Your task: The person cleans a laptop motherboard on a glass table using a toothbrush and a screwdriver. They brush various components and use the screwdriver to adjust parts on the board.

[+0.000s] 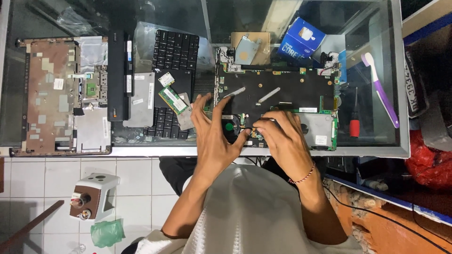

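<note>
My left hand (214, 136) lies spread, fingers released, on the laptop motherboard (278, 101); my right hand (282, 138) pinches something small there. The board seems light, stiff, fragile: I'd grip its edges.

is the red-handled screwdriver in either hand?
No. The red-handled screwdriver lies on the glass table, right of the motherboard that both the left hand and right hand touch.

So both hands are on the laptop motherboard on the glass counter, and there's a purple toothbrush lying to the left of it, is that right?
Not quite. The head view shows the purple toothbrush lying to the right of the motherboard, beside a red-handled screwdriver. Both the left hand and right hand do rest on the board on the glass counter.
</note>
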